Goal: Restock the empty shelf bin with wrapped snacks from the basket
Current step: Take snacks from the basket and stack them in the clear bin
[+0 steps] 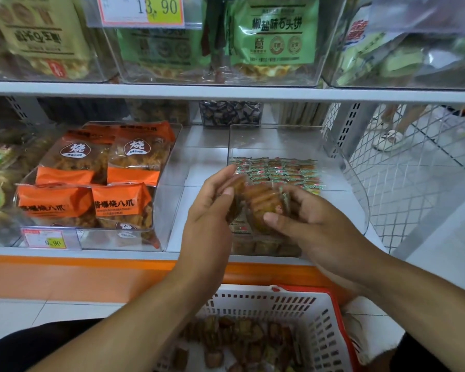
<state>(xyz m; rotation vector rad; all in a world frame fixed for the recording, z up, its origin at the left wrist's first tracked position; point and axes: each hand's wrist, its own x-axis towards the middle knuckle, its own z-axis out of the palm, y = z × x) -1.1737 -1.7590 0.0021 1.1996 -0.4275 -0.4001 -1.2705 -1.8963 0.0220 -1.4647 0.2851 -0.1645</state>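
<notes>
At centre frame, the left hand (212,208) and right hand (309,224) each grip a bunch of wrapped snacks (261,205) over the clear bin (355,183), above the white basket (320,318) at lower right

White shop shelving (226,91) with an orange front edge (78,275) stands on pale floor tiles (427,167).

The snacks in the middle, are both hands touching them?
Touching. The head view shows the left hand and right hand gripping the wrapped snacks.
</notes>
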